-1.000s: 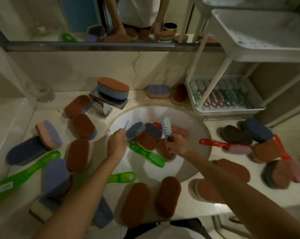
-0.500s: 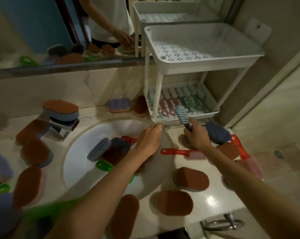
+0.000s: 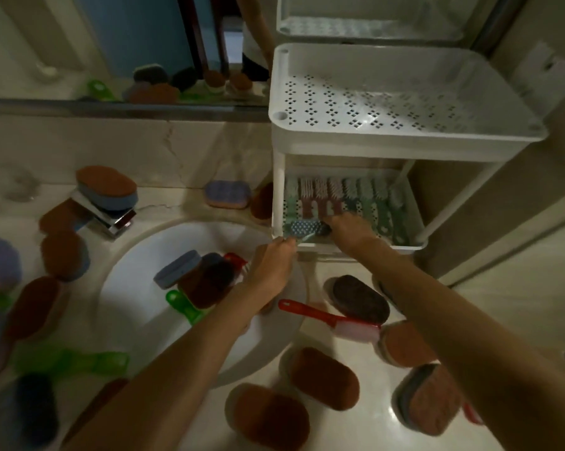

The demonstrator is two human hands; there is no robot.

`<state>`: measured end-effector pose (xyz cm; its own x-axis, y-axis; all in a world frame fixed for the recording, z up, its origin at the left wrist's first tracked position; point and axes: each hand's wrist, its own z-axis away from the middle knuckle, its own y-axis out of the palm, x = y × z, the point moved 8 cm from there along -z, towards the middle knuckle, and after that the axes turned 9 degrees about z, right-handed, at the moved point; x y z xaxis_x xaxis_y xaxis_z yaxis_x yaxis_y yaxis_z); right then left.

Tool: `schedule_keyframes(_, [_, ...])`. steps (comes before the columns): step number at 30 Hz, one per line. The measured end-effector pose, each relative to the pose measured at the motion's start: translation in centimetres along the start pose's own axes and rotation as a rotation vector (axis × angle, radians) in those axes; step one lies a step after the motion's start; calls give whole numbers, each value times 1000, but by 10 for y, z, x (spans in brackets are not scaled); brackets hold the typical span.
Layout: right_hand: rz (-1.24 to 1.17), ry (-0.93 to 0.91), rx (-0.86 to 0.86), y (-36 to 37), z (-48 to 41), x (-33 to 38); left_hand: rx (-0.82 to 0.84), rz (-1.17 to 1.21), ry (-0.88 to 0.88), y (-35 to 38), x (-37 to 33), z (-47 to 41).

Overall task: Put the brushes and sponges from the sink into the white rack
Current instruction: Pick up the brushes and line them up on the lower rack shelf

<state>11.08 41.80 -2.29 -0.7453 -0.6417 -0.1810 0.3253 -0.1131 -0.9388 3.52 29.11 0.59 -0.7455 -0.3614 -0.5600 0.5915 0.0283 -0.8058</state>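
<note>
Blue brush (image 3: 302, 227), gripped by right hand (image 3: 347, 227), is being laid in white rack (image 3: 416, 216) lower tier; left hand (image 3: 273, 265) hold cannot be told; release is needed next.

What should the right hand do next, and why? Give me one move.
Probably let go of the blue brush and draw back. The right hand has it down in the lower tray of the white rack, before the row of brushes; the left hand holds a thin item at the rim, likely next.
</note>
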Motion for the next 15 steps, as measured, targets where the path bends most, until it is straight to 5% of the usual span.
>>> schedule_keyframes(15, [-227, -248, 43, 12, -4, 22, -140, 201, -30, -15, 3, 8])
